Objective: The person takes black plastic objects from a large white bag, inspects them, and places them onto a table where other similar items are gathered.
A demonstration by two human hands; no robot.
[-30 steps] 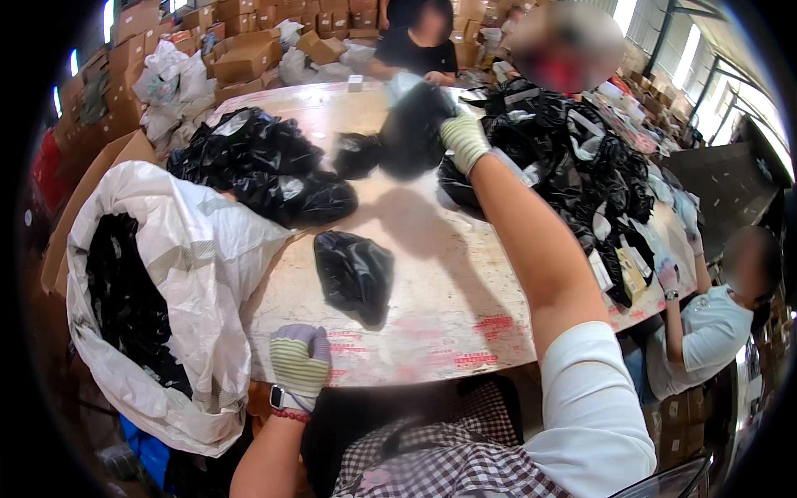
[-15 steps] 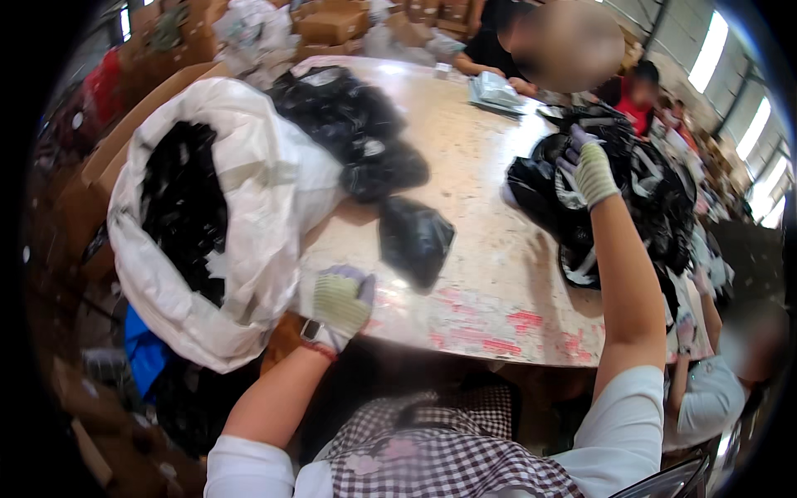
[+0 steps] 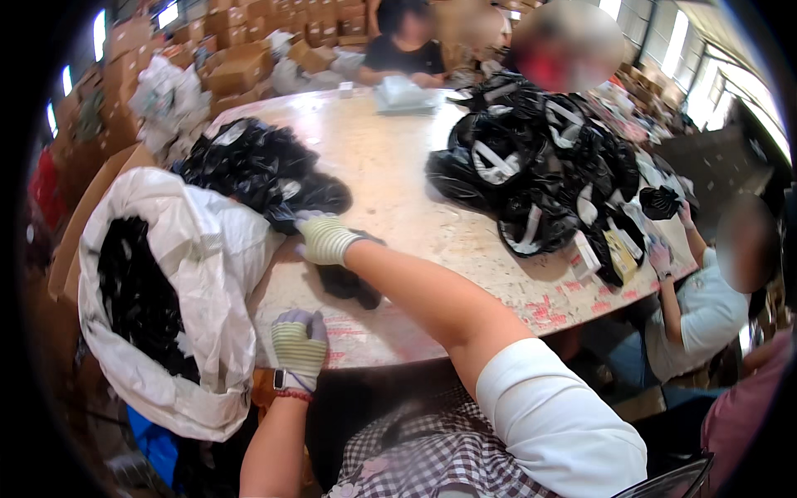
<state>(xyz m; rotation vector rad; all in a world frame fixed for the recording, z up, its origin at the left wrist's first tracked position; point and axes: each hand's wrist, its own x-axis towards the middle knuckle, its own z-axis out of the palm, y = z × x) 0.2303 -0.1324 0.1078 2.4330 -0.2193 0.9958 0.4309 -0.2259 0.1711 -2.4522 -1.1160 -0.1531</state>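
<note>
The gloved right hand (image 3: 326, 239) reaches across to the near edge of the left heap of black plastic bags (image 3: 249, 162); whether its fingers pinch a bag, I cannot tell. A separate black plastic bag (image 3: 353, 288) lies on the table (image 3: 390, 166), partly hidden beneath that hand and forearm. The gloved left hand (image 3: 300, 340) rests at the table's near edge, fingers loosely curled, its grip unclear, beside a white woven sack (image 3: 222, 319) with more black plastic inside. A larger heap of black bags (image 3: 610, 158) covers the table's right side.
</note>
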